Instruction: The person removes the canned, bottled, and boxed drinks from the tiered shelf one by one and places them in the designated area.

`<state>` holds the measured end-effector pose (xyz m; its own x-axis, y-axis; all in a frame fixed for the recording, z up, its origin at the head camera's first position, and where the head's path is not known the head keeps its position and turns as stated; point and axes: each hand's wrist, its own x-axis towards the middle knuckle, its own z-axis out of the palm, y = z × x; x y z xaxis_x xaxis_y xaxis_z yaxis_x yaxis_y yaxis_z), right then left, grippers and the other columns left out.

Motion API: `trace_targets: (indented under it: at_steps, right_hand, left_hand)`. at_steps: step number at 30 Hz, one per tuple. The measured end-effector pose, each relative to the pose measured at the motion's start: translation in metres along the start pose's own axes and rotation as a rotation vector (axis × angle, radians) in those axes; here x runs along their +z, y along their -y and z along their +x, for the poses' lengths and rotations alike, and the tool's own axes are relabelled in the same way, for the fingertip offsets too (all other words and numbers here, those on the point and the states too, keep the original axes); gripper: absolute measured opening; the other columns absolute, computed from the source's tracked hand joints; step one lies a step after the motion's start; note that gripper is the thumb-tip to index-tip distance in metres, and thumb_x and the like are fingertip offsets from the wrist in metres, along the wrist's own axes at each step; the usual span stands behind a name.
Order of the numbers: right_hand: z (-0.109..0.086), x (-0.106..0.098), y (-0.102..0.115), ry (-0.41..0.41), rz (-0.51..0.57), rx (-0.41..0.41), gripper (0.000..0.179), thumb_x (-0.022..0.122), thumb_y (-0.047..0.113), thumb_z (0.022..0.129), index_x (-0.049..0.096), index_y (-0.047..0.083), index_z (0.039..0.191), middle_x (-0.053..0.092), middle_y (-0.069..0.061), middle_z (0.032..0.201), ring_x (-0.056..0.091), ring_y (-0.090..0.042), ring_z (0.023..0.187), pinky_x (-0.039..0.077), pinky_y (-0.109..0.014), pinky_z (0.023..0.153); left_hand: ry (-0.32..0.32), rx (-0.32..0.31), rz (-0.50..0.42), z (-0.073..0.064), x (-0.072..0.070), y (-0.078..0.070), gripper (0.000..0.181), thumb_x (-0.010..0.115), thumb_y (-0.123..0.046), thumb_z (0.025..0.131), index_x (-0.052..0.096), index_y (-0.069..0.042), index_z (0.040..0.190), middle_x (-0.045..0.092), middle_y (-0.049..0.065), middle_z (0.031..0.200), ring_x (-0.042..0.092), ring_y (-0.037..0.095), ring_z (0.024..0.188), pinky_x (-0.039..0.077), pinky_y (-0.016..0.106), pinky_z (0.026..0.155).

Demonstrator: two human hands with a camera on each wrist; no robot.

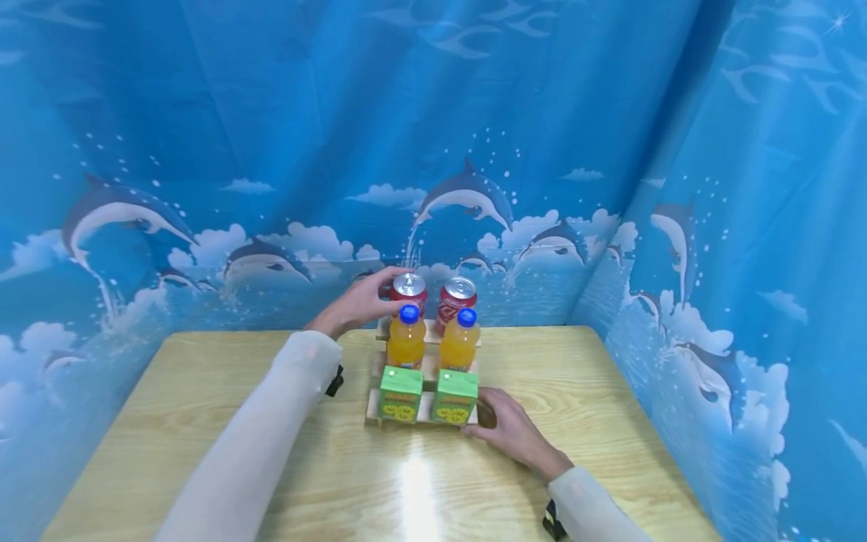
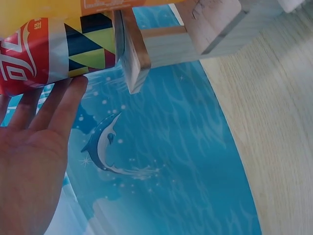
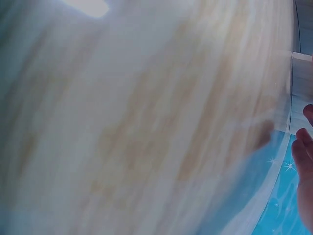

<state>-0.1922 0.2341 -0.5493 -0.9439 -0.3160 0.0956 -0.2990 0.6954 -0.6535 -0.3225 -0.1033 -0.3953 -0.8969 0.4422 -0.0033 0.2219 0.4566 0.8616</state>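
A stepped wooden rack (image 1: 373, 405) bears two red soda cans on its top step, two orange juice bottles in the middle and two green juice boxes at the front. My left hand (image 1: 362, 301) holds the left soda can (image 1: 409, 290), thumb in front and fingers behind. In the left wrist view, the fingers (image 2: 54, 105) lie along that can's side. At the rack's lower right end, my right hand (image 1: 508, 425) grips the bottom step beside the right juice box (image 1: 455, 397). Only fingertips (image 3: 304, 147) show at the edge of the right wrist view.
The other soda can (image 1: 457, 301) stands at the back right. Blue-capped juice bottles (image 1: 406, 342) stand in front of the cans, above the left juice box (image 1: 400, 395). The rack is on a wood-grain table (image 1: 223, 421), with a blue dolphin curtain (image 1: 325, 188) behind and around it.
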Motion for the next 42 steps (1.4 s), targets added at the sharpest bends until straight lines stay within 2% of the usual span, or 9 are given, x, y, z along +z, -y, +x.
trace_targets:
  at_steps: [9,15,20,30,42]
  right_hand:
    - [0.0,0.004,-0.002,-0.016,-0.01,-0.004,0.073,0.094,0.042,0.083,0.067,0.013,0.145,0.07,-0.009,0.146,0.063,-0.034,0.14,0.047,-0.062,0.122]
    - [-0.002,0.003,0.0,-0.024,-0.003,0.019,0.073,0.094,0.041,0.084,0.067,0.013,0.145,0.07,-0.009,0.146,0.063,-0.034,0.14,0.046,-0.062,0.123]
    - [-0.002,0.002,0.001,-0.018,-0.019,0.019,0.071,0.093,0.04,0.084,0.067,0.013,0.144,0.07,-0.009,0.146,0.063,-0.034,0.14,0.046,-0.061,0.123]
    - [0.0,0.002,0.001,-0.014,-0.052,0.002,0.067,0.092,0.04,0.087,0.068,0.013,0.144,0.071,-0.009,0.145,0.064,-0.034,0.138,0.048,-0.06,0.121]
    - [-0.002,0.004,0.001,-0.031,-0.061,0.009,0.067,0.092,0.04,0.086,0.069,0.013,0.142,0.073,-0.008,0.142,0.066,-0.033,0.136,0.05,-0.059,0.12]
  left_hand:
    - [-0.02,0.013,-0.047,-0.002,0.002,0.0,0.064,0.077,-0.037,0.104,0.051,-0.024,0.16,0.061,0.009,0.154,0.058,0.035,0.142,0.054,0.057,0.116]
    - [-0.092,0.021,0.0,-0.003,0.006,-0.002,0.063,0.08,-0.036,0.102,0.055,-0.023,0.158,0.064,0.009,0.149,0.062,0.034,0.136,0.057,0.055,0.113]
    - [-0.122,0.015,0.025,-0.006,0.005,-0.002,0.067,0.081,-0.038,0.1,0.054,-0.021,0.159,0.064,0.01,0.149,0.063,0.034,0.135,0.058,0.054,0.112]
    - [-0.204,-0.002,0.04,-0.017,-0.015,0.005,0.077,0.084,-0.045,0.097,0.051,-0.017,0.161,0.063,0.015,0.149,0.062,0.036,0.135,0.058,0.055,0.113]
    - [-0.267,-0.048,0.081,-0.041,-0.041,0.019,0.079,0.083,-0.044,0.098,0.048,-0.014,0.163,0.061,0.019,0.152,0.06,0.04,0.138,0.057,0.058,0.112]
